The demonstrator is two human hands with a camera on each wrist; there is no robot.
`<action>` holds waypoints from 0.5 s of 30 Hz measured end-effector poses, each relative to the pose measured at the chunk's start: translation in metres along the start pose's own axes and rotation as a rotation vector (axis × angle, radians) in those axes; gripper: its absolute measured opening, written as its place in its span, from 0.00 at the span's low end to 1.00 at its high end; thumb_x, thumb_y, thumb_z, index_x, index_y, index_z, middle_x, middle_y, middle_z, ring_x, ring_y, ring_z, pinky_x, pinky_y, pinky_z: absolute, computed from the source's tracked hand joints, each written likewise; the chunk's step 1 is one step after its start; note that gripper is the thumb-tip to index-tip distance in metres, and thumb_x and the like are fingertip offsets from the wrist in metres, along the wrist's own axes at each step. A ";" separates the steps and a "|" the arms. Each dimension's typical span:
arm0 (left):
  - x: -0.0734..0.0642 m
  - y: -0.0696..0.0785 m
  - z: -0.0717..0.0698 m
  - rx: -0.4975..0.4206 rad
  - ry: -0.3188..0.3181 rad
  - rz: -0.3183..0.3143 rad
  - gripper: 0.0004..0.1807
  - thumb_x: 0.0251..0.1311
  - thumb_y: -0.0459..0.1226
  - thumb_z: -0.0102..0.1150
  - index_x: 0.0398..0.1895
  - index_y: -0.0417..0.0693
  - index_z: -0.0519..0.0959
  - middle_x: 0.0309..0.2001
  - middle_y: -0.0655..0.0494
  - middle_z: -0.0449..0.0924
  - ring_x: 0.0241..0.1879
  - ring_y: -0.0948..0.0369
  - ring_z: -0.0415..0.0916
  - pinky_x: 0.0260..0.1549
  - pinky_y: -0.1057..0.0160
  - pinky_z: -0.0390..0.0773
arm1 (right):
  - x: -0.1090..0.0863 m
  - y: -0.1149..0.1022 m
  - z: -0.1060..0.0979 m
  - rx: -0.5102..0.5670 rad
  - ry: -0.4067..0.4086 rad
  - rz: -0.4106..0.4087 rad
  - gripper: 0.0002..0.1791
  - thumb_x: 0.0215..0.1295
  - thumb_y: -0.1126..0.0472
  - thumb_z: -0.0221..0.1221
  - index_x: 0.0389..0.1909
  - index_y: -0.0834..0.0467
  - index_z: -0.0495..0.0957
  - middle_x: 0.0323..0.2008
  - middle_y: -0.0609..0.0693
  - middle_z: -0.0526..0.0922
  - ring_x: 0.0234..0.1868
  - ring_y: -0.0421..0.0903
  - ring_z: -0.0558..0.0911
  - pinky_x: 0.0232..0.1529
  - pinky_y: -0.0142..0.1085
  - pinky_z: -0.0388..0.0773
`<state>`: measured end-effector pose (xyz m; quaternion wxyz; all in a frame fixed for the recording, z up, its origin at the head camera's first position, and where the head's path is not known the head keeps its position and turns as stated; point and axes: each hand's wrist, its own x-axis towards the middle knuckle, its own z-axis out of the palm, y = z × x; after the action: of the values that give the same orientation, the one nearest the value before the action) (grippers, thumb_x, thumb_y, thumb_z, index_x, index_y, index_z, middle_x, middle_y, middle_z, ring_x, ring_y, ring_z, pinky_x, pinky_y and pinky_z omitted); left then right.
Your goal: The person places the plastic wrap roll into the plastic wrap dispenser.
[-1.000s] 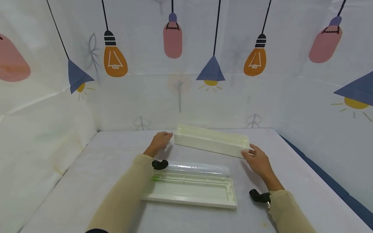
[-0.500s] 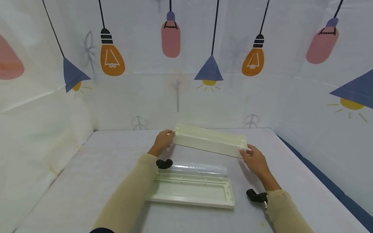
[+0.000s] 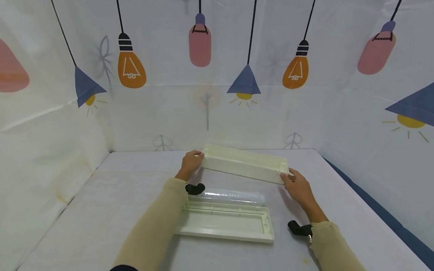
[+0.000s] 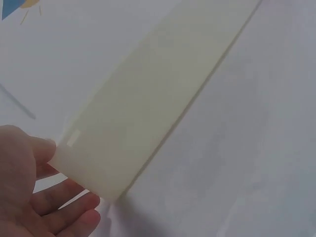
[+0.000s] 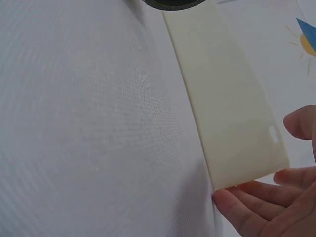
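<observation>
A long cream plastic box (image 3: 244, 167) sits towards the back of the table, angled with its right end nearer me. My left hand (image 3: 190, 164) holds its left end. In the left wrist view the thumb lies at the upper corner and the fingers (image 4: 74, 210) curl by the end wall. My right hand (image 3: 300, 190) holds the right end, its fingers (image 5: 242, 210) against the end wall and its thumb raised off the box in the right wrist view. Closer to me lie a clear film roll (image 3: 230, 196) and a shallow cream lid (image 3: 227, 222) with a rail; my left forearm hides their left ends.
The white-covered table (image 3: 84, 210) meets a printed cloth wall (image 3: 169, 113) just behind the box. A black wrist-camera mount (image 3: 195, 189) on my left wrist hangs close above the film roll; another mount (image 3: 299, 228) sits on my right wrist.
My left hand has moved right onto the left end of the box, its forearm covering more of the lid. The right hand stays at its end; the box has barely moved.
</observation>
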<state>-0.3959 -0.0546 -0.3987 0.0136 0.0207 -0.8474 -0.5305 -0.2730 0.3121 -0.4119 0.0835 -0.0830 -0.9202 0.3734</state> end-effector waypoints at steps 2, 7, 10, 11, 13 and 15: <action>-0.002 0.002 0.000 0.010 0.010 0.001 0.21 0.73 0.42 0.52 0.62 0.42 0.78 0.64 0.41 0.73 0.58 0.46 0.74 0.56 0.48 0.75 | 0.000 0.001 0.000 0.005 -0.016 0.000 0.42 0.78 0.40 0.46 0.75 0.70 0.52 0.66 0.73 0.67 0.54 0.64 0.81 0.52 0.55 0.79; -0.005 0.004 -0.001 -0.012 0.018 -0.008 0.20 0.72 0.41 0.53 0.61 0.41 0.78 0.58 0.41 0.78 0.49 0.50 0.77 0.48 0.54 0.78 | -0.002 0.001 -0.001 0.008 -0.028 -0.016 0.41 0.78 0.41 0.46 0.76 0.69 0.51 0.66 0.72 0.67 0.54 0.64 0.81 0.53 0.57 0.77; -0.005 0.003 -0.002 -0.034 0.018 -0.008 0.20 0.71 0.40 0.53 0.60 0.40 0.79 0.48 0.42 0.82 0.39 0.55 0.78 0.38 0.61 0.78 | -0.002 0.000 -0.001 0.004 -0.018 -0.021 0.41 0.78 0.42 0.45 0.76 0.68 0.52 0.66 0.72 0.68 0.53 0.63 0.82 0.53 0.57 0.77; -0.004 0.003 -0.002 -0.043 0.016 -0.009 0.19 0.70 0.40 0.53 0.59 0.40 0.79 0.46 0.43 0.82 0.37 0.56 0.77 0.35 0.63 0.77 | -0.002 0.000 -0.001 0.002 -0.014 -0.023 0.41 0.78 0.42 0.45 0.76 0.68 0.52 0.66 0.71 0.68 0.52 0.63 0.82 0.53 0.57 0.77; -0.004 0.003 -0.004 -0.067 0.006 -0.018 0.19 0.70 0.39 0.54 0.59 0.40 0.79 0.43 0.44 0.81 0.34 0.59 0.76 0.31 0.65 0.76 | -0.002 0.001 -0.002 0.005 -0.005 -0.025 0.40 0.78 0.42 0.45 0.76 0.68 0.53 0.65 0.71 0.69 0.51 0.62 0.83 0.52 0.56 0.78; -0.004 0.004 -0.005 -0.095 -0.005 -0.026 0.19 0.70 0.38 0.54 0.59 0.39 0.79 0.43 0.44 0.80 0.34 0.59 0.74 0.32 0.65 0.76 | -0.002 0.001 -0.002 0.012 0.006 -0.028 0.40 0.78 0.42 0.45 0.76 0.68 0.54 0.64 0.71 0.71 0.50 0.61 0.83 0.51 0.55 0.78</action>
<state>-0.3918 -0.0572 -0.3929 0.0057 0.0296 -0.8208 -0.5704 -0.2707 0.3143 -0.4112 0.0920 -0.0710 -0.9187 0.3775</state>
